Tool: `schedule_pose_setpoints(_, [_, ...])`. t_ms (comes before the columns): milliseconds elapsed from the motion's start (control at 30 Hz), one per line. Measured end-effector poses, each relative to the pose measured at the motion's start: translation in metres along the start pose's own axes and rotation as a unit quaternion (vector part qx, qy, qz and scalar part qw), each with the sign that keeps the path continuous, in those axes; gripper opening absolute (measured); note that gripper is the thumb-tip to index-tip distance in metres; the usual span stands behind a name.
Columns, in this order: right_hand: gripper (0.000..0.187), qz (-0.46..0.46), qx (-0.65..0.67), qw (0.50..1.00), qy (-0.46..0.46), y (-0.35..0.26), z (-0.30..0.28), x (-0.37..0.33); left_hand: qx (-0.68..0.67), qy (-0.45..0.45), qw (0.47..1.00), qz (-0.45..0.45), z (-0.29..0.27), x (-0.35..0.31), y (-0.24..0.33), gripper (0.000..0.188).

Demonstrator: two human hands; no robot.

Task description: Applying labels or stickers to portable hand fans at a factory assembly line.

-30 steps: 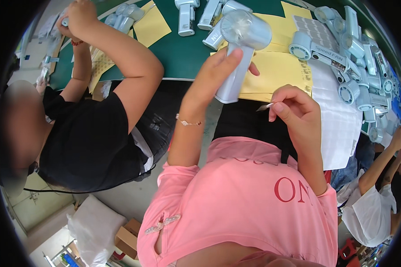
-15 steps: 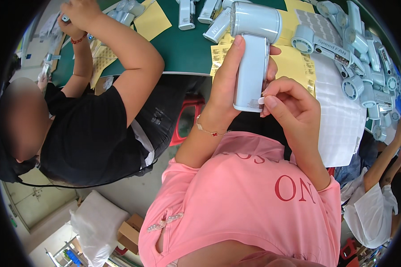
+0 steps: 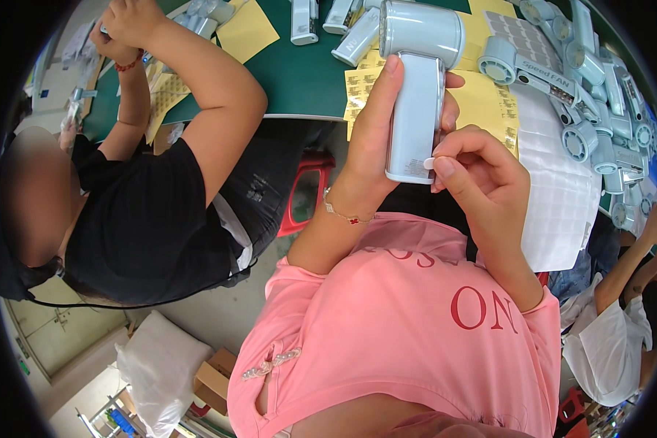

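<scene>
My left hand (image 3: 376, 135) is closed around the light blue handle of a handheld fan (image 3: 416, 109), its round head pointing away from me. The thumb lies along the handle's left edge, and fingertips show past its right edge. At the handle's lower right corner, my right hand (image 3: 485, 168) pinches a small white oval sticker (image 3: 429, 163) between thumb and forefinger. The sticker overlaps the fan's lower edge in view; whether it touches the surface I cannot tell. Small print marks the handle's bottom end. Beneath the fan lie yellow label sheets (image 3: 482, 98).
On the green table (image 3: 292, 87), several more fans (image 3: 536, 77) are heaped at the right, others lie at the far edge. A white sticker sheet (image 3: 555, 197) hangs over the near edge. A co-worker in black (image 3: 146, 219) works at my left; another person's arm (image 3: 624, 263) shows at right.
The fan and both my hands have shifted very slightly to the right in the picture. My grip on the fan and the pinch on the sticker look the same.
</scene>
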State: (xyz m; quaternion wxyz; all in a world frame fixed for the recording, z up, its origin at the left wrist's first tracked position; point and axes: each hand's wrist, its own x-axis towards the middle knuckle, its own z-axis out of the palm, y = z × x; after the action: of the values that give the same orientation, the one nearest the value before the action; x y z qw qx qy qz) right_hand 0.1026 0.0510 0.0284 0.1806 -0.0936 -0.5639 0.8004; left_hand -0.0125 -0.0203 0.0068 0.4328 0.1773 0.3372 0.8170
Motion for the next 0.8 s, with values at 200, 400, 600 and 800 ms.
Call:
schedule_pose_setpoints(200, [0.011, -0.004, -0.013, 1.000, -0.011, 0.0004, -0.0007, 0.0016, -0.026, -0.008, 1.000, -0.004, -0.0023, 0.0009, -0.0003, 0.063])
schedule_pose_setpoints(400, [0.010, -0.006, -0.021, 1.000, -0.008, 0.0008, -0.0001, 0.0017, -0.022, -0.010, 1.000, -0.003, -0.0036, 0.0009, -0.0008, 0.062])
schedule_pose_setpoints(600, [0.010, -0.019, -0.036, 0.999, -0.015, 0.0004, -0.0002, 0.0023, -0.022, -0.022, 1.000, 0.005, -0.0045, 0.0023, -0.0018, 0.062])
schedule_pose_setpoints(800, [0.011, -0.014, -0.053, 0.998, -0.011, -0.0007, 0.0006, 0.0021, -0.036, -0.024, 0.999, -0.007, -0.0055, 0.0024, -0.0017, 0.062])
